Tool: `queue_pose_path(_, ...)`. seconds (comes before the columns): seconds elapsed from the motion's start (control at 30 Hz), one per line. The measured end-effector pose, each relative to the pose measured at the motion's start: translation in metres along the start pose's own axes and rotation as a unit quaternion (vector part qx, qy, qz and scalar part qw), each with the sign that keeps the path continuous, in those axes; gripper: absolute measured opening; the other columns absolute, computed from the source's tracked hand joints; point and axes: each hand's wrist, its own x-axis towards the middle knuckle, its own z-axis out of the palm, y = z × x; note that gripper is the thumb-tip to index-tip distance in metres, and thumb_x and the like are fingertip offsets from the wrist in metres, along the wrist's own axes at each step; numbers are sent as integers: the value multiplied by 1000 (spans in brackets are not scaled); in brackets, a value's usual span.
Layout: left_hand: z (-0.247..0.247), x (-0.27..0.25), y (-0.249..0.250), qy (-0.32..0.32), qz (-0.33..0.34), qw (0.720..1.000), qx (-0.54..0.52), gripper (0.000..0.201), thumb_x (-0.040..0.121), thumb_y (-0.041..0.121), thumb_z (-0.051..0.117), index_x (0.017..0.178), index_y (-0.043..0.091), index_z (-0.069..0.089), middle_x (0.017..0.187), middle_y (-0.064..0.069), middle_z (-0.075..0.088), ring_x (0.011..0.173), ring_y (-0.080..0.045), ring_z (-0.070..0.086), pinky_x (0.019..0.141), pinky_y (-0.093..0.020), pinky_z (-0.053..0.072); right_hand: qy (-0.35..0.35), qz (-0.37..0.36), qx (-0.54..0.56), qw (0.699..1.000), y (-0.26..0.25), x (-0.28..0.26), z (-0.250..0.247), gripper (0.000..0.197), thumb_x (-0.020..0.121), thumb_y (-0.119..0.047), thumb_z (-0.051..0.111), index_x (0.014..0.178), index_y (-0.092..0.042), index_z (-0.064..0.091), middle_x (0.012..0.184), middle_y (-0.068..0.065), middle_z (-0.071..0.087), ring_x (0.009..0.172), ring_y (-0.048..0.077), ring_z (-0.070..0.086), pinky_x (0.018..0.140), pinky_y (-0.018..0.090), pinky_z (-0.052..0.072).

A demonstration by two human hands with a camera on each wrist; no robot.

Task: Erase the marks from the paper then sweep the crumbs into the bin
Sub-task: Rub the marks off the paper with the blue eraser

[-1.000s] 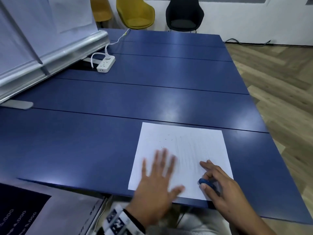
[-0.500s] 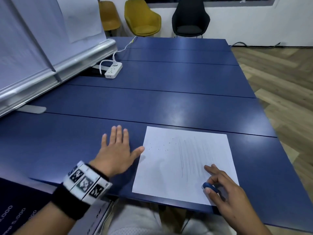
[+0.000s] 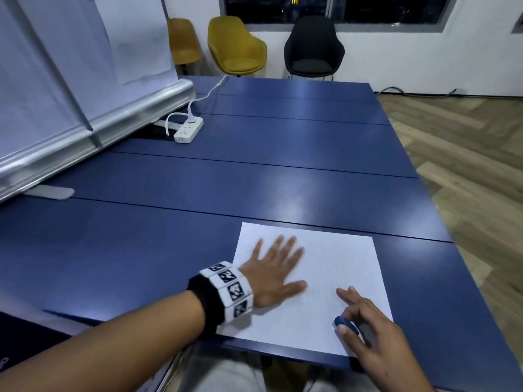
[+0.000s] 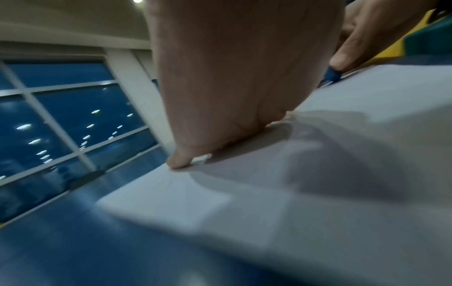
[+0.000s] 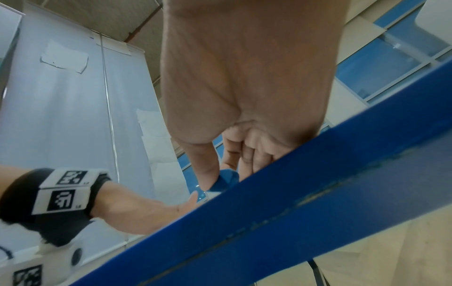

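White paper (image 3: 336, 267) on the worktop (image 3: 141, 250) looks nearly clean to us; left hand (image 3: 276, 274) lies spread on it, right hand (image 3: 370, 332) pinches the eraser (image 3: 345, 324). Sweeping remains; no bin in view.

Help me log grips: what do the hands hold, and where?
Right hand pinches the blue eraser by its sides. Left hand lies flat on the paper.

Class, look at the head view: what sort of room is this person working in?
Probably an office meeting room or a classroom: a long blue table, a whiteboard standing beside it, and spare chairs lined up along the far wall under a window.
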Motion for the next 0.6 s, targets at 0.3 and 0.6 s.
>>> queue_pose_path(0.3, 4, -17, -11, 49, -102, 992, -52, 85, 96, 68, 10, 152, 15, -25, 154, -9, -40, 141, -25, -38, 118, -53, -15, -3, 14, 25, 1000, -3, -2, 0, 32, 86, -10, 69, 88, -41, 61, 117, -33, 60, 132, -16, 34, 114, 40, 36)
queue_pose_path(0.6, 7, -29, -42, -11, -145, 989, -33, 80, 97, 64, 6, 151, 15, -27, 154, -3, -40, 142, -19, -36, 115, -55, -20, -1, 21, -7, 1000, -4, -2, 0, 21, 85, -18, 71, 87, -34, 58, 133, -24, 57, 137, -6, 36, 113, 35, 38)
